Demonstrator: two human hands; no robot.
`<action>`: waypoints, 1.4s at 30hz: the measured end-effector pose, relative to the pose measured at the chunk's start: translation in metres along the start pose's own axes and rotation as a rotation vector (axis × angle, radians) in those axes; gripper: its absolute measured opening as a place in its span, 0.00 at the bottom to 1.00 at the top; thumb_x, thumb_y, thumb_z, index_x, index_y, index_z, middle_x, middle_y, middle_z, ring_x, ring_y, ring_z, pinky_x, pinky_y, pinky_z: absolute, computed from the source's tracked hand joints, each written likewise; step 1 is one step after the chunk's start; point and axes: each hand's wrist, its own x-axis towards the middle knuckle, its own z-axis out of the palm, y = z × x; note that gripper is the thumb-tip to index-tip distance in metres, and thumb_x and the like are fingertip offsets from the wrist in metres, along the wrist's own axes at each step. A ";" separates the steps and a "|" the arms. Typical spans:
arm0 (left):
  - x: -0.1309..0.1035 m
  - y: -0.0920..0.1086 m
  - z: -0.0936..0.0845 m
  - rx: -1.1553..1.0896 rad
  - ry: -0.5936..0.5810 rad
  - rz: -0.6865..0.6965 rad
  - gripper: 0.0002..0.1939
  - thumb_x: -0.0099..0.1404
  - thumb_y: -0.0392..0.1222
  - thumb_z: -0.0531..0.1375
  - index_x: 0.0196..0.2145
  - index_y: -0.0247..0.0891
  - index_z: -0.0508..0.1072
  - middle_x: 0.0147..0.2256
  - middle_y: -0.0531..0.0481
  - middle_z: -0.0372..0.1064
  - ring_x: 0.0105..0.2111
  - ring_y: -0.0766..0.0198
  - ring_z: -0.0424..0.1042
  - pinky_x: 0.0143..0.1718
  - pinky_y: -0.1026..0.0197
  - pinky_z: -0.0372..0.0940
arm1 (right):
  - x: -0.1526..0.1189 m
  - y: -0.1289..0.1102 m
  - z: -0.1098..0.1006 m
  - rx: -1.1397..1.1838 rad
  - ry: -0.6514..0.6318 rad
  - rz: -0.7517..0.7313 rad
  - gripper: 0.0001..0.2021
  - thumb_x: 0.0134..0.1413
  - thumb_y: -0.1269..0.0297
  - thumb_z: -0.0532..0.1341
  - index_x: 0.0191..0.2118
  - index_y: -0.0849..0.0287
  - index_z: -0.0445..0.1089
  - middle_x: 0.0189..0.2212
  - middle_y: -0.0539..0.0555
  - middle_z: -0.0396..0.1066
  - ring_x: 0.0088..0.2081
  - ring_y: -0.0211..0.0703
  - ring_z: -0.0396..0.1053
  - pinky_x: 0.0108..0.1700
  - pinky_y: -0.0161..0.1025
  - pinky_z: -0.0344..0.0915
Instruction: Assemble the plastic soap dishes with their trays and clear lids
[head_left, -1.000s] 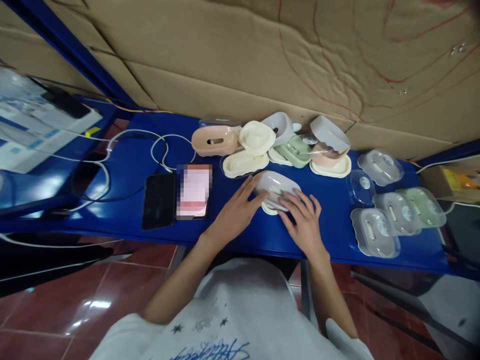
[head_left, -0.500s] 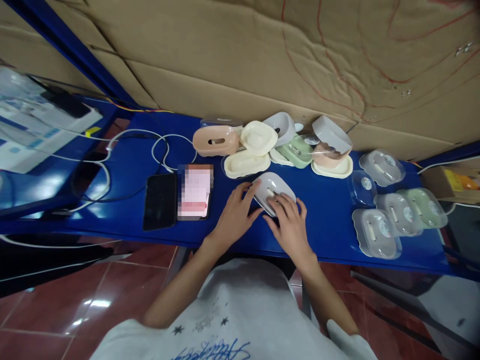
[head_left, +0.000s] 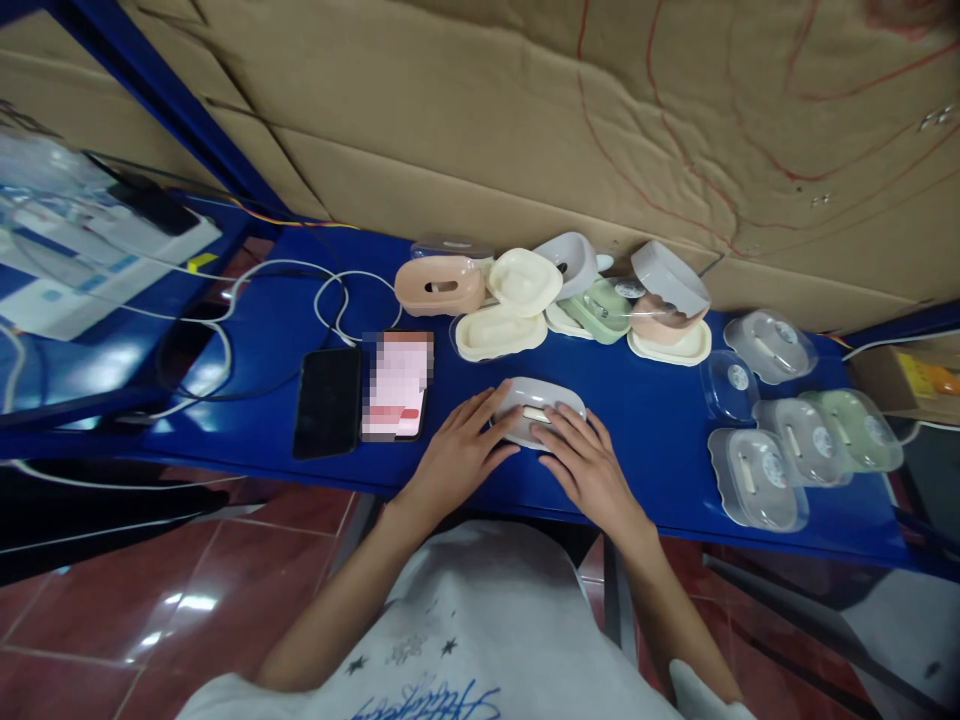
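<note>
A shallow, light grey plastic dish [head_left: 551,390] with rounded ends lies on the blue table close to its front edge. In its middle sits a small cream strip [head_left: 535,413]. My left hand [head_left: 466,447] grips the dish's left end, its fingers over the rim and its thumb low at the near side. From the right, my right hand [head_left: 589,462] holds the other end, with fingertips reaching inside beside the strip. The fingers partly hide both ends of the dish.
Peach [head_left: 441,288], cream [head_left: 523,282] and green plastic parts [head_left: 606,308] are heaped along the cardboard wall [head_left: 450,130]. Several clear-lidded boxes [head_left: 757,480] stand at right. A dark phone [head_left: 326,405], a lit phone [head_left: 397,385] and white cables [head_left: 229,345] lie left.
The grey dish has turned from a slant to nearly level and come closer to me. Both hands have moved with it, and the cream strip is more visible. The view has shifted slightly.
</note>
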 end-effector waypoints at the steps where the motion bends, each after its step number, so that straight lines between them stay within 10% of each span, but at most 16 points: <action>1: 0.001 0.000 -0.002 -0.007 0.008 0.012 0.24 0.77 0.48 0.62 0.67 0.44 0.70 0.72 0.39 0.61 0.67 0.43 0.69 0.64 0.38 0.71 | -0.001 0.000 0.003 -0.005 0.009 -0.001 0.22 0.76 0.64 0.56 0.70 0.50 0.66 0.72 0.55 0.65 0.75 0.49 0.57 0.76 0.58 0.51; 7: 0.027 -0.013 -0.020 -0.004 0.221 -0.194 0.14 0.80 0.42 0.56 0.57 0.40 0.76 0.54 0.39 0.77 0.56 0.48 0.76 0.59 0.43 0.72 | -0.005 -0.001 0.007 -0.034 0.110 0.043 0.20 0.75 0.66 0.58 0.68 0.49 0.68 0.69 0.55 0.69 0.71 0.49 0.64 0.75 0.57 0.51; 16: 0.054 -0.027 -0.005 0.179 0.122 -0.375 0.23 0.73 0.37 0.59 0.64 0.39 0.71 0.64 0.31 0.67 0.63 0.35 0.67 0.58 0.36 0.67 | -0.008 -0.002 0.005 0.016 0.156 0.062 0.17 0.74 0.62 0.60 0.64 0.49 0.72 0.65 0.55 0.73 0.67 0.49 0.68 0.70 0.55 0.55; 22: 0.056 -0.025 -0.011 0.115 0.185 -0.406 0.21 0.74 0.32 0.57 0.61 0.41 0.72 0.46 0.41 0.80 0.54 0.41 0.73 0.64 0.31 0.56 | -0.006 -0.002 0.004 0.024 0.177 0.041 0.17 0.73 0.61 0.62 0.64 0.50 0.71 0.65 0.56 0.73 0.67 0.50 0.68 0.70 0.55 0.55; 27: 0.052 -0.013 -0.031 -0.431 0.408 -0.387 0.10 0.75 0.42 0.62 0.53 0.43 0.74 0.42 0.48 0.77 0.48 0.54 0.75 0.60 0.45 0.65 | -0.007 -0.001 0.004 0.041 0.155 0.036 0.18 0.73 0.59 0.63 0.64 0.47 0.70 0.65 0.56 0.72 0.67 0.52 0.68 0.70 0.57 0.57; 32: 0.052 0.000 -0.040 -1.168 0.376 -0.463 0.15 0.72 0.51 0.68 0.51 0.43 0.74 0.38 0.52 0.72 0.40 0.63 0.78 0.46 0.58 0.75 | -0.012 0.001 0.008 0.046 0.303 0.117 0.41 0.67 0.53 0.68 0.78 0.46 0.48 0.75 0.66 0.55 0.73 0.64 0.59 0.68 0.64 0.64; 39: 0.061 0.007 -0.046 -1.417 0.583 -0.548 0.14 0.67 0.50 0.73 0.43 0.42 0.76 0.36 0.55 0.71 0.38 0.67 0.79 0.42 0.64 0.78 | -0.013 0.001 0.011 0.124 0.264 0.157 0.50 0.67 0.57 0.68 0.80 0.40 0.32 0.80 0.65 0.32 0.77 0.69 0.49 0.69 0.71 0.65; 42: 0.063 0.008 -0.042 -1.514 0.485 -0.574 0.15 0.67 0.50 0.73 0.44 0.42 0.75 0.36 0.55 0.73 0.38 0.68 0.79 0.40 0.65 0.78 | -0.013 0.001 0.011 0.142 0.328 0.179 0.55 0.65 0.54 0.70 0.80 0.43 0.28 0.80 0.68 0.27 0.77 0.71 0.48 0.69 0.74 0.63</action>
